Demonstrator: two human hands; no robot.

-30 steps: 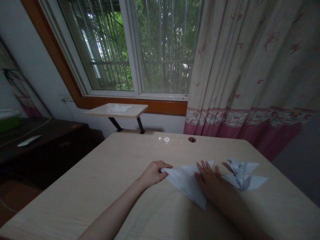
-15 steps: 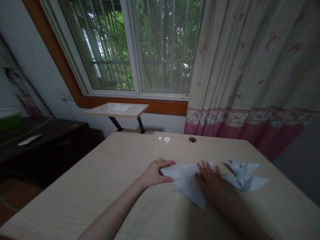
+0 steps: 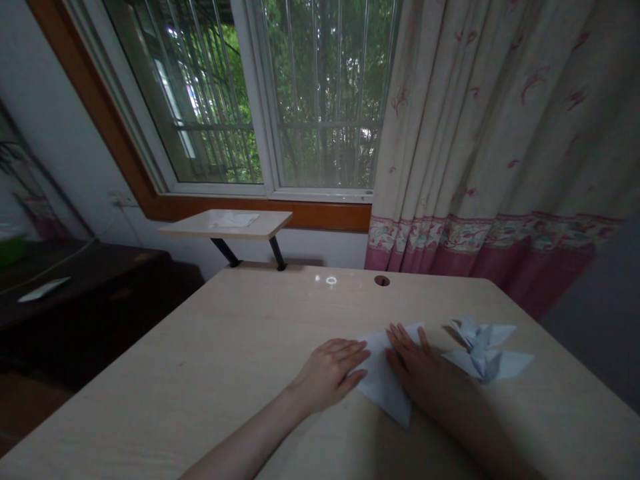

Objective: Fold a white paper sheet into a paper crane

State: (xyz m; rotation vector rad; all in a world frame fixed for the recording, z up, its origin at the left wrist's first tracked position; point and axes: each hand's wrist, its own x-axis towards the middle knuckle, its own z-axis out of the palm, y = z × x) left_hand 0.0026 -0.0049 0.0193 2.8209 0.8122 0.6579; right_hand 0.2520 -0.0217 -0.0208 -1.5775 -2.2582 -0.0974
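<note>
A white sheet of paper [image 3: 384, 381], folded to a triangle, lies on the pale wooden table [image 3: 200, 360]. My left hand [image 3: 333, 373] rests flat over its left corner, fingers stretched out and thumb apart, hiding that corner. On the paper's right part lies my right hand [image 3: 413, 363], also with its fingers extended. To the right of that hand sit folded white paper shapes [image 3: 483, 357] with pointed ends, close together.
A small raised shelf [image 3: 250, 231] on black supports stands at the table's back left, with a white paper [image 3: 235, 219] on it. Near the back edge is a round hole [image 3: 382, 281]. A dark table [image 3: 100, 280] stands at the left; a curtain [image 3: 450, 167] hangs behind.
My left hand has moved right, from holding the paper's left corner between thumb and fingers to lying over it. My right hand stays on the paper. The view has shifted slightly.
</note>
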